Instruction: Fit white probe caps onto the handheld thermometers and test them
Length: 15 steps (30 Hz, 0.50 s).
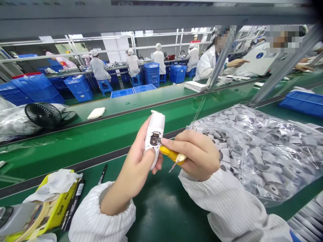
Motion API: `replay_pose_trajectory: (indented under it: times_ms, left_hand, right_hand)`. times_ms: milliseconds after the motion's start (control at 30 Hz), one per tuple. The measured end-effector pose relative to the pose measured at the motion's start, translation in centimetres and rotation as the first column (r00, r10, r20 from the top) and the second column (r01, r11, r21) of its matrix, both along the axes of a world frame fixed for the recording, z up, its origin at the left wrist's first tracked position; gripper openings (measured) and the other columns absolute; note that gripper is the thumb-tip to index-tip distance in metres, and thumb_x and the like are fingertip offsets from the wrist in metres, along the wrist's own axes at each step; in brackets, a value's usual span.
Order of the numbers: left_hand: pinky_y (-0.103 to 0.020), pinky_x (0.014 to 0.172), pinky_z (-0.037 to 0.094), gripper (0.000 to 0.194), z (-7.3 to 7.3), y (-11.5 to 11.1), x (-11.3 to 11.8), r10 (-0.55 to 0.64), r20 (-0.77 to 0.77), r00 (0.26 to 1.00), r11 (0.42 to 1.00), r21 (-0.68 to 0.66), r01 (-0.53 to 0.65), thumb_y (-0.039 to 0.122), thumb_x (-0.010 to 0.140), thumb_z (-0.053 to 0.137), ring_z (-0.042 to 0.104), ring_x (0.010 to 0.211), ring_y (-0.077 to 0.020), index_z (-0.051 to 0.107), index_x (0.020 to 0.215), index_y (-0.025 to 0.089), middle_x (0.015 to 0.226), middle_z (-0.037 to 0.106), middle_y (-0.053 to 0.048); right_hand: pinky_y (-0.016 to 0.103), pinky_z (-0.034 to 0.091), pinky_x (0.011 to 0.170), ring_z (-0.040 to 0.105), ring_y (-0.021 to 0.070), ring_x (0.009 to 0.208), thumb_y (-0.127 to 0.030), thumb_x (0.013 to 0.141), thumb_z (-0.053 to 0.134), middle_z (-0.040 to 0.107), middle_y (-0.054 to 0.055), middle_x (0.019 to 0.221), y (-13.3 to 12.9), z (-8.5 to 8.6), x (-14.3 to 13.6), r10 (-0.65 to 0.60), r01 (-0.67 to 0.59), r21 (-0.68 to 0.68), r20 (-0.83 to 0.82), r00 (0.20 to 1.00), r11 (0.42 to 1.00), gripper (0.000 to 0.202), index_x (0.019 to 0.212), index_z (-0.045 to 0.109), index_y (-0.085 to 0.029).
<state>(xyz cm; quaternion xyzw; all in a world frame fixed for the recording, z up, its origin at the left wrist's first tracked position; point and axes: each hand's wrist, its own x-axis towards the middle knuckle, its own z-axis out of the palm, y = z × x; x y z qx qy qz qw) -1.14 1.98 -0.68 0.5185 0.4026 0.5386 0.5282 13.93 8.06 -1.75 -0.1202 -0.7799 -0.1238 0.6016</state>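
Observation:
My left hand (135, 161) is closed around a white plastic handheld device housing (156, 125), tilted upright above the bench. A dark rectangular opening (154, 138) with small parts inside shows in its face. My right hand (198, 153) is closed on a small yellow object (169, 153) with a cream-coloured end and a thin metallic piece sticking out of it; its exact kind is unclear. The right thumb tip lies at the edge of the opening, where something dark shows. Part of the yellow object is hidden by the fingers.
A clear plastic bag (267, 148) of grey-white curved parts lies at right. At left are a yellow tray (57, 205), black markers (73, 205) and a black fan (44, 114). Beyond the green conveyor belt (111, 134), a white piece (96, 113) lies; co-workers sit farther off.

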Motion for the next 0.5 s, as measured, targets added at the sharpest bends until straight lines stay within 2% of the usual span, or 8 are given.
replay_pose_trajectory:
  times_ms: [133,233,267,300,367,433,467,500]
  left_hand:
    - [-0.019,0.050,0.046,0.071,-0.4,-0.4,0.7,0.112,-0.064,0.992,0.993,0.055,-0.109,0.010,0.091,0.048,0.050,0.056,-0.0077,0.032,0.153,0.041,0.090,0.055,0.000]
    - [-0.022,0.054,0.047,0.074,-1.0,-0.7,0.9,0.192,-0.155,0.969,0.972,0.169,-0.165,0.011,0.090,0.052,0.049,0.060,-0.0094,0.032,0.152,0.048,0.103,0.059,0.000]
    - [-0.023,0.056,0.048,0.076,-1.1,-0.7,0.9,0.209,-0.187,0.960,0.963,0.208,-0.169,0.010,0.090,0.052,0.049,0.061,-0.0098,0.030,0.152,0.048,0.108,0.060,0.000]
    - [-0.023,0.057,0.048,0.077,-1.2,-0.8,1.0,0.220,-0.217,0.951,0.957,0.238,-0.167,0.010,0.090,0.051,0.050,0.062,-0.0100,0.028,0.153,0.048,0.114,0.060,-0.001]
    - [-0.024,0.060,0.049,0.076,-1.3,-0.9,1.1,0.242,-0.267,0.933,0.947,0.276,-0.166,0.010,0.091,0.049,0.052,0.064,-0.0102,0.026,0.154,0.047,0.128,0.058,-0.002]
    - [-0.024,0.063,0.050,0.076,-1.2,-0.9,1.3,0.282,-0.309,0.908,0.936,0.297,-0.190,0.010,0.090,0.049,0.056,0.069,-0.0117,0.026,0.154,0.045,0.137,0.055,-0.003]
    - [-0.025,0.066,0.051,0.077,-1.2,-0.9,1.4,0.306,-0.327,0.894,0.931,0.299,-0.209,0.010,0.089,0.049,0.059,0.073,-0.0133,0.026,0.155,0.043,0.138,0.055,-0.003]
    - [-0.026,0.068,0.051,0.078,-1.2,-0.8,1.5,0.326,-0.342,0.881,0.927,0.297,-0.228,0.009,0.088,0.049,0.061,0.078,-0.0153,0.026,0.155,0.042,0.138,0.057,-0.003]
  right_hand:
    - [0.023,0.043,0.052,0.057,0.0110,0.060,-0.014,0.091,0.066,0.064,0.003,0.068,-0.5,-0.2,-0.4,-0.007,0.010,-0.042,0.081,0.997,0.999,0.005,0.094,0.070,-0.012]
    - [0.023,0.044,0.055,0.056,0.0103,0.063,-0.012,0.086,0.072,0.062,0.000,0.074,-0.6,-0.2,-0.8,0.139,-0.147,-0.259,-0.046,0.989,0.955,0.008,0.090,0.067,-0.017]
    - [0.022,0.043,0.054,0.053,0.0094,0.062,-0.015,0.083,0.075,0.059,-0.002,0.074,-0.6,-0.1,-1.0,0.194,-0.232,-0.383,-0.134,0.972,0.894,0.012,0.087,0.065,-0.019]
    - [0.021,0.042,0.053,0.049,0.0085,0.060,-0.019,0.080,0.079,0.055,-0.004,0.073,-0.6,0.1,-1.1,0.238,-0.327,-0.511,-0.234,0.943,0.795,0.018,0.085,0.061,-0.021]
    - [0.020,0.040,0.049,0.043,0.0078,0.057,-0.033,0.071,0.086,0.047,-0.007,0.069,-0.5,0.4,-1.4,0.287,-0.496,-0.705,-0.405,0.868,0.506,0.035,0.084,0.055,-0.022]
    - [0.021,0.041,0.050,0.041,0.0079,0.057,-0.042,0.063,0.090,0.040,-0.008,0.067,-0.3,0.8,-1.5,0.296,-0.564,-0.789,-0.493,0.818,0.245,0.047,0.084,0.052,-0.022]
    - [0.022,0.041,0.051,0.040,0.0081,0.058,-0.043,0.062,0.090,0.039,-0.009,0.067,-0.3,0.9,-1.5,0.294,-0.565,-0.809,-0.507,0.810,0.160,0.048,0.083,0.053,-0.021]
    - [0.022,0.041,0.051,0.039,0.0079,0.059,-0.043,0.061,0.091,0.038,-0.009,0.066,-0.3,0.9,-1.5,0.287,-0.557,-0.824,-0.510,0.811,0.108,0.048,0.082,0.053,-0.021]
